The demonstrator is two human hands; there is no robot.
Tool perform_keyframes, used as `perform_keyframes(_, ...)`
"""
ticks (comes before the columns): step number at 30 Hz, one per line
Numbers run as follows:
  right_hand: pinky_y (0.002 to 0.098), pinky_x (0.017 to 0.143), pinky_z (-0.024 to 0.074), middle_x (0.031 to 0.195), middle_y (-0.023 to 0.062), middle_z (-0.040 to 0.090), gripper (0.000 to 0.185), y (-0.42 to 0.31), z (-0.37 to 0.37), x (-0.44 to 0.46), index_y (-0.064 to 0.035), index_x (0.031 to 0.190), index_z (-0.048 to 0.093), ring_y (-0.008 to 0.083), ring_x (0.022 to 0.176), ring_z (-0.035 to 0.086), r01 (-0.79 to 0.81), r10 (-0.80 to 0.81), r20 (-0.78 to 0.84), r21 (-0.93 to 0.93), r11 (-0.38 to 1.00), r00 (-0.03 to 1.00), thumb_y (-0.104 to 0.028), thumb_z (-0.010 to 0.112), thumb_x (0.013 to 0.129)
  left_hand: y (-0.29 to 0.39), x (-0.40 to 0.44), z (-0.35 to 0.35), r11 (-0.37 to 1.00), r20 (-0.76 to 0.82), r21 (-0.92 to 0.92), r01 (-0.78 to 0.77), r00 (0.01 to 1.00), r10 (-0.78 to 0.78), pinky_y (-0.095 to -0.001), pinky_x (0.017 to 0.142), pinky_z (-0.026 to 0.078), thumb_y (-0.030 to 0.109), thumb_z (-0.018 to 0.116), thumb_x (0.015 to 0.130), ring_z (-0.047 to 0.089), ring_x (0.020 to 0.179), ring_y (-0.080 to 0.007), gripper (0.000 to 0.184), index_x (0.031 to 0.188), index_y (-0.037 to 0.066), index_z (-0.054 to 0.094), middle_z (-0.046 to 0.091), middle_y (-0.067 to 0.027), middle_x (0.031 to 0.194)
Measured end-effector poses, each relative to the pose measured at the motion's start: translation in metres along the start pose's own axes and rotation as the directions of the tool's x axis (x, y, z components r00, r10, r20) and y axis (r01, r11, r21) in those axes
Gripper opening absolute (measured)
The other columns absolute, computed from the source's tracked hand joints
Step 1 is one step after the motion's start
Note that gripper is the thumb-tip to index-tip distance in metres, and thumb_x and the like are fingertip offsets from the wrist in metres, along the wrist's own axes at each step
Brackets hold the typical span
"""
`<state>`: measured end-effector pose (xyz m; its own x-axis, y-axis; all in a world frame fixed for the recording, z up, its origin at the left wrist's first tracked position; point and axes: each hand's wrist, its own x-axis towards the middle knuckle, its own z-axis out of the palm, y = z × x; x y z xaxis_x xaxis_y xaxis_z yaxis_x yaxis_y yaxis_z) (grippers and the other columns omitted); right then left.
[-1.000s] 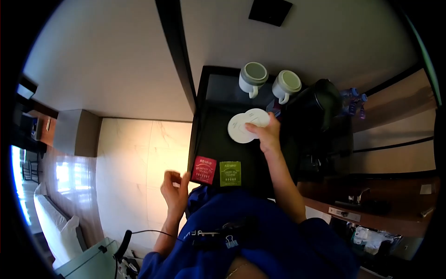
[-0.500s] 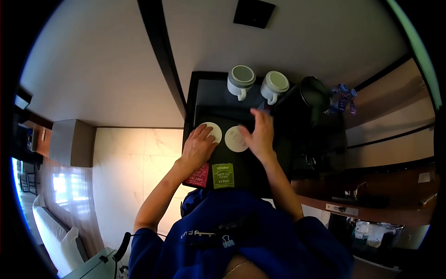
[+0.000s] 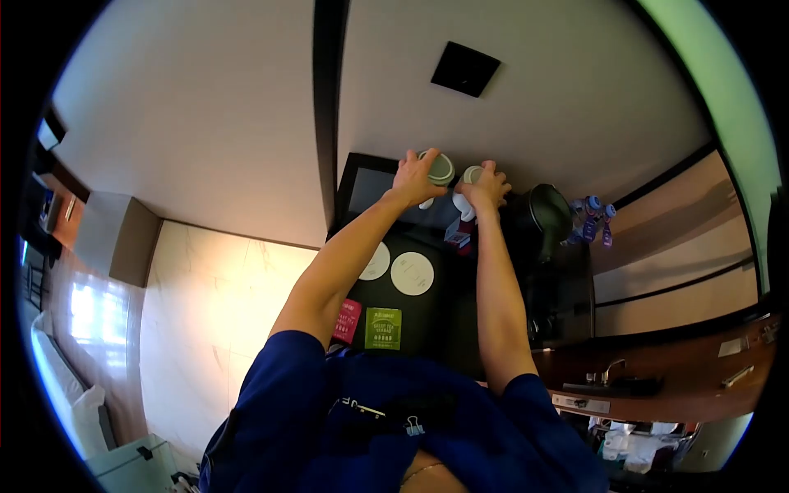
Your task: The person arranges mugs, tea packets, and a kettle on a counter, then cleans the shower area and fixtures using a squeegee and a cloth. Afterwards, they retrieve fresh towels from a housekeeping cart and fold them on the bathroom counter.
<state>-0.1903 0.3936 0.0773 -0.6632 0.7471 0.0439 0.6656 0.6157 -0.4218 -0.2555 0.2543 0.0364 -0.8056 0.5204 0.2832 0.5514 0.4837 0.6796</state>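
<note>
Two white discs (image 3: 412, 274) now lie uncovered by fingers on the desk (image 3: 452, 320); the left hand (image 3: 413, 180) has moved off one to the left mug (image 3: 441, 170), its grip curled around it. Likewise, the right hand (image 3: 487, 195) has moved up, its grip clasping the right mug (image 3: 472, 174).

A single head-worn camera is looking forward and steeply down through a wide lens that is bowing straight lines and blackening the corners. It is hanging close over the wearer's blue shirt (image 3: 263, 411), facing the dark surface (image 3: 445, 320) at mid-frame, and is taking in the wall (image 3: 575, 90) above and pale floor (image 3: 214, 312) to the left.
</note>
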Motion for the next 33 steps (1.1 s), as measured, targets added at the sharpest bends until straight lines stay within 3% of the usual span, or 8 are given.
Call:
perform_keyframes(4, 0.0508, 0.092, 0.0370, 0.124, 0.0172, 0.041, 0.074, 0.000, -0.019, -0.026, -0.0168, 0.120, 0.044, 0.0398, 0.115, 0.037, 0.237, -0.231, -0.143, 0.029, 0.971, 0.962, -0.022, 0.079, 0.055, 0.016, -0.009, -0.028, 0.991, -0.126, -0.130, 0.030, 0.991, -0.047, -0.0440, 0.088, 0.045, 0.029, 0.078, 0.055, 0.051, 0.103, -0.0408, 0.088, 0.131, 0.014, 0.038, 0.048, -0.0242, 0.110)
perform_keyframes(9, 0.0436, 0.088, 0.0409, 0.116, 0.0187, 0.047, 0.064, -0.002, -0.052, -0.097, -0.0112, 0.114, 0.048, 0.0386, 0.107, 0.042, 0.552, -0.523, -0.260, 0.045, 0.833, 0.811, -0.025, 0.075, 0.057, 0.045, -0.064, -0.093, 0.976, -0.037, -0.220, -0.008, 0.999, 0.000, -0.0399, 0.094, 0.042, 0.020, 0.077, 0.050, 0.048, 0.111, -0.0399, 0.098, 0.135, 0.004, 0.031, 0.047, -0.0250, 0.120)
perform_keyframes(18, 0.0467, 0.083, 0.0440, 0.111, 0.0193, 0.048, 0.065, 0.011, -0.010, -0.180, -0.0096, 0.114, 0.048, 0.0378, 0.104, 0.045, 0.475, -0.474, -0.025, 0.077, 0.877, 0.880, -0.032, 0.077, 0.060, -0.011, -0.120, -0.098, 0.969, 0.260, -0.247, -0.007, 0.963, 0.073, -0.0360, 0.099, 0.039, 0.010, 0.075, 0.046, 0.046, 0.116, -0.0344, 0.098, 0.135, 0.005, 0.034, 0.045, -0.0203, 0.126)
perform_keyframes(21, 0.0457, 0.084, 0.0425, 0.111, 0.0192, 0.046, 0.063, 0.024, -0.010, -0.185, -0.0070, 0.114, 0.048, 0.0366, 0.103, 0.045, 0.578, -0.577, -0.031, 0.081, 0.812, 0.816, -0.031, 0.076, 0.064, -0.007, -0.134, -0.098, 0.988, 0.161, 0.040, -0.149, 0.977, 0.140, -0.0408, 0.103, 0.035, 0.007, 0.076, 0.050, 0.040, 0.123, -0.0390, 0.092, 0.134, 0.008, 0.038, 0.040, -0.0188, 0.134)
perform_keyframes(24, 0.0429, 0.085, 0.0404, 0.113, 0.0181, 0.045, 0.062, 0.042, -0.068, -0.183, -0.0037, 0.115, 0.046, 0.0328, 0.104, 0.045, 0.713, -0.638, -0.367, 0.113, 0.692, 0.678, -0.030, 0.076, 0.068, 0.030, -0.154, -0.120, 0.924, 0.083, 0.166, -0.344, 0.939, 0.334, -0.0457, 0.105, 0.032, 0.012, 0.079, 0.054, 0.029, 0.130, -0.0416, 0.091, 0.135, 0.012, 0.039, 0.033, -0.0192, 0.140)
perform_keyframes(28, 0.0339, 0.082, 0.0396, 0.108, 0.0118, 0.049, 0.049, 0.100, -0.095, -0.163, -0.0014, 0.109, 0.044, 0.0209, 0.098, 0.047, 0.482, -0.184, -0.784, 0.163, 0.861, 0.593, -0.019, 0.074, 0.075, 0.035, -0.209, -0.106, 0.848, 0.409, -0.011, -0.530, 0.771, 0.487, -0.0558, 0.108, 0.022, 0.032, 0.082, 0.056, 0.024, 0.134, -0.0383, 0.089, 0.135, 0.023, 0.042, 0.028, -0.0176, 0.144)
perform_keyframes(30, 0.0265, 0.078, 0.0422, 0.103, 0.0078, 0.049, 0.047, 0.115, -0.076, -0.141, -0.0012, 0.110, 0.044, 0.0156, 0.090, 0.051, 0.392, 0.034, -0.543, 0.646, 0.656, 0.839, -0.024, 0.072, 0.079, 0.026, -0.231, -0.082, 0.823, 0.509, -0.014, -0.568, 0.704, 0.495, -0.0584, 0.108, 0.017, 0.033, 0.082, 0.055, 0.019, 0.136, -0.0388, 0.087, 0.134, 0.027, 0.044, 0.025, -0.0157, 0.146)
perform_keyframes(33, 0.0244, 0.060, 0.0433, 0.062, 0.0046, 0.055, 0.019, 0.118, -0.049, -0.119, -0.0006, 0.084, 0.053, 0.0127, 0.059, 0.053, 0.288, -0.040, -0.290, 0.909, 0.301, 0.956, -0.018, 0.061, 0.087, 0.026, -0.233, -0.075, 0.817, 0.598, 0.008, -0.577, 0.657, 0.459, -0.0599, 0.109, 0.014, 0.034, 0.079, 0.061, 0.014, 0.138, -0.0381, 0.081, 0.134, 0.028, 0.044, 0.020, -0.0154, 0.148)
